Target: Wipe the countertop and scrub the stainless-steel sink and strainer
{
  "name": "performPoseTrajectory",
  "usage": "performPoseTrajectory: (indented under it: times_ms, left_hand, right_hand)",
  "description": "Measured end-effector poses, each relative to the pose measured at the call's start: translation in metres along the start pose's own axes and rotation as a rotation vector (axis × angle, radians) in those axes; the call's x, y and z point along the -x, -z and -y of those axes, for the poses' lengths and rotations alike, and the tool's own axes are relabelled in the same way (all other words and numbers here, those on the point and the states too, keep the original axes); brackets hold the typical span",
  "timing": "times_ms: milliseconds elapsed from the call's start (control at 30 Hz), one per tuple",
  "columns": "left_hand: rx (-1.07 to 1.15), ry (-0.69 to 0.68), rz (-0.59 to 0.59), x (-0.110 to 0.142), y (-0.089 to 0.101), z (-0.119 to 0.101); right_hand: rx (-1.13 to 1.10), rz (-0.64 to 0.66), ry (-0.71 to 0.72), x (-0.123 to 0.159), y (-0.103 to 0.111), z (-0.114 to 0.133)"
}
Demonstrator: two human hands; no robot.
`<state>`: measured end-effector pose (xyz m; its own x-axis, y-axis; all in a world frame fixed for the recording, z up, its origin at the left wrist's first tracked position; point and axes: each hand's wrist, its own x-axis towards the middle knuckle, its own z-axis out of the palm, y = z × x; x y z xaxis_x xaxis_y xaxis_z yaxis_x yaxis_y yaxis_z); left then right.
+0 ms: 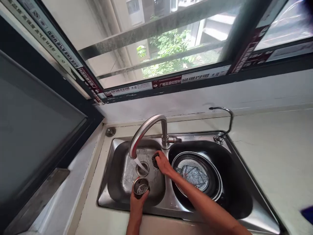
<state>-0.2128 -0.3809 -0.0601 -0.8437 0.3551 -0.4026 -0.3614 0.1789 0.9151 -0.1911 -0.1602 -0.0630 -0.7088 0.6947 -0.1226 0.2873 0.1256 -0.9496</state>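
My left hand (pixel 137 204) is closed around a small steel strainer cup (pixel 141 187), holding it over the left basin (pixel 117 176) of a double steel sink. My right hand (pixel 164 164) grips a dark scouring ball (pixel 155 159) against the basin's right wall, near the drain hole (pixel 142 168). Water runs from the curved tap (pixel 146 132) toward the drain.
The right basin (pixel 239 192) holds a dark round pan (pixel 216 182) with a grey cloth (pixel 194 173) inside. A thin second tap (pixel 226 124) stands at the sink's back right. Pale counter (pixel 276 153) lies to the right, a window behind, a dark panel on the left.
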Motion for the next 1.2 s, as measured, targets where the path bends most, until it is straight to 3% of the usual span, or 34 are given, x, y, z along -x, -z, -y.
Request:
performPoseTrajectory:
  times_ms: [167, 300, 400, 500, 600, 667, 767, 833, 1000, 1100, 1200]
  left_hand:
    - [0.02, 0.067, 0.082, 0.01, 0.001, -0.009]
    - [-0.029, 0.058, 0.088, 0.012, 0.004, -0.022]
    - [-0.07, 0.053, 0.166, 0.013, 0.008, -0.032]
    - [-0.134, 0.03, 0.279, 0.014, 0.01, -0.041]
    - [-0.221, -0.004, 0.298, 0.009, 0.011, -0.046]
    - [-0.271, -0.041, 0.231, 0.003, 0.012, -0.047]
    - [-0.412, -0.099, 0.145, -0.012, 0.013, -0.045]
    - [-0.545, -0.129, 0.152, -0.022, 0.013, -0.041]
    - [-0.564, -0.086, 0.215, -0.048, 0.012, -0.018]
    - [-0.496, -0.028, 0.169, -0.066, 0.019, -0.006]
    - [-0.405, 0.006, 0.098, -0.081, 0.026, -0.003]
  right_hand:
    - [-0.093, 0.142, 0.039, 0.012, 0.0, 0.016]
    - [-0.138, 0.31, 0.189, 0.032, 0.015, 0.026]
    - [-0.096, 0.516, 0.456, 0.04, 0.024, 0.035]
    - [0.049, 0.716, 0.793, 0.04, 0.017, 0.041]
    - [0.338, 0.752, 1.104, 0.033, -0.004, 0.042]
    - [0.496, 0.706, 1.193, 0.028, -0.018, 0.039]
    - [0.635, 0.671, 1.157, 0.022, -0.035, 0.032]
    - [0.67, 0.701, 1.07, 0.023, -0.045, 0.022]
    - [0.609, 0.748, 0.577, 0.021, -0.067, -0.013]
    - [0.584, 0.641, 0.446, 0.013, -0.063, -0.032]
    - [0.465, 0.437, 0.329, 0.01, -0.046, -0.045]
